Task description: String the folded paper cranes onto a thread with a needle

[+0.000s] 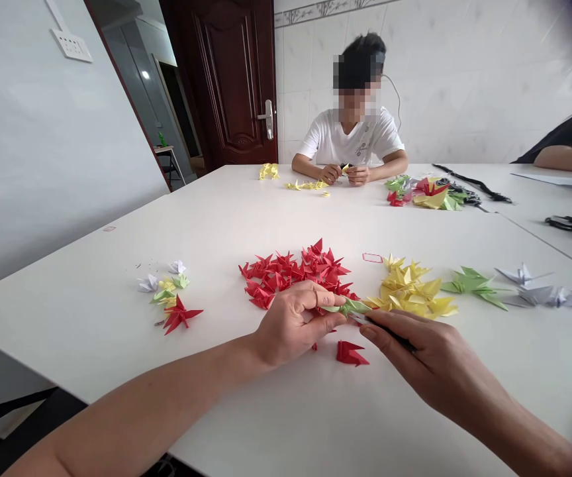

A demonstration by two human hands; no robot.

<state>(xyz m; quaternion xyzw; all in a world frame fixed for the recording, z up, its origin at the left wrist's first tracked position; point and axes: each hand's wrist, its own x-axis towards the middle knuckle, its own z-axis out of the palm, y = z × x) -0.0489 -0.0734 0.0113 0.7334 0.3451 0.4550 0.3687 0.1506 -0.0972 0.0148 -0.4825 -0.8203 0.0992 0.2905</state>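
Between the thumb and fingers of my left hand [296, 321] is a light green paper crane [350, 306]. My right hand [420, 341] grips a slim black tool with a pale metallic tip [358, 318]; the tip meets the crane's underside, and its exact kind is partly hidden by my fingers. Behind my left hand spreads a pile of red paper cranes [296, 268]. Yellow paper cranes [410, 288] are heaped beyond my right hand. One red folded piece [350, 353] lies alone just below my hands.
On the left sits a small group of mixed cranes, with a red crane [181, 315] in front. A green crane [472, 283] and grey-white cranes [554, 296] lie at the right. Across the white table [177, 411], a person [350, 139] handles a yellow piece near black cords [469, 182].
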